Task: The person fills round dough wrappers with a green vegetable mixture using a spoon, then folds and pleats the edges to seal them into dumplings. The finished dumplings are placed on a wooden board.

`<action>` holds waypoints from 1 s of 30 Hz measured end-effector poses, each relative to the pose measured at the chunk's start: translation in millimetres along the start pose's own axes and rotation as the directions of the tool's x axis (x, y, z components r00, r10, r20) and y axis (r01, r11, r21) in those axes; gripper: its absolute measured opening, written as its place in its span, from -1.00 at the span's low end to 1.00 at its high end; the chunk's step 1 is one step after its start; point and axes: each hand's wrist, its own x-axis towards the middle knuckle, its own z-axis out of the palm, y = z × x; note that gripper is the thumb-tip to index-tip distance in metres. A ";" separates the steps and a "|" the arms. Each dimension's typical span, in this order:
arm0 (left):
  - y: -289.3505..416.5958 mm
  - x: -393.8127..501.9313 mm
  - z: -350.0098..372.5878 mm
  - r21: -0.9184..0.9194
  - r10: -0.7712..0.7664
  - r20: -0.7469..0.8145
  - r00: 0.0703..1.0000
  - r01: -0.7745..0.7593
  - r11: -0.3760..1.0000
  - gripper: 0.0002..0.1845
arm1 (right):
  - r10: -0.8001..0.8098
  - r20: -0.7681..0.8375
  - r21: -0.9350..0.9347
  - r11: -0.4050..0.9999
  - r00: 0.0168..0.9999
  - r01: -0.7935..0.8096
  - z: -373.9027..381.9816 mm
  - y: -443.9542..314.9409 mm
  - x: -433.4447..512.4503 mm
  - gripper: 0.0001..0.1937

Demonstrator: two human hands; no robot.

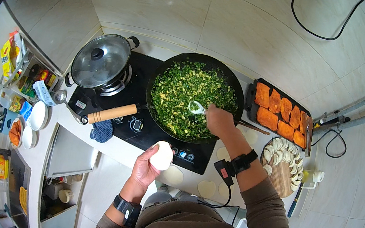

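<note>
A round white dough wrapper [161,156] lies in my left hand [146,170], held by the thumb and fingers in front of the stove. My right hand [219,120] grips a white spoon [197,108] whose bowl is in the chopped green filling with yellow bits [186,89]. That filling covers the inside of a large dark wok [233,72] with a wooden handle [112,113]. More flat wrappers [206,188] lie on the counter's front strip. On a round wooden board [277,181], right of my right forearm, sit rows of folded dumplings [279,151].
A lidded pot [101,61] stands on the left burner, and a ladle [60,96] lies beside it. A black tray of orange-red slabs [267,118] is at the back right. Chopsticks [253,127] stick out past the wok. Bowls [39,115] and a blue cloth [102,130] are leftward.
</note>
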 end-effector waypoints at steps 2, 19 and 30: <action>5.6 0.7 -0.3 0.016 0.015 -0.029 0.999 -0.015 1.000 -0.63 | -0.096 -0.143 0.029 0.994 0.985 0.101 3.6 -1.3 6.1 -0.89; 26.9 18.4 19.7 0.193 0.058 -0.046 0.997 -0.048 0.980 -0.60 | 0.009 0.268 0.836 0.495 0.963 -0.237 -7.1 14.0 0.4 -0.81; 14.4 68.2 60.3 0.120 0.059 -0.137 0.989 -0.042 0.992 -0.63 | 0.089 0.146 0.927 0.335 0.985 -0.168 -48.6 21.4 -51.2 -0.79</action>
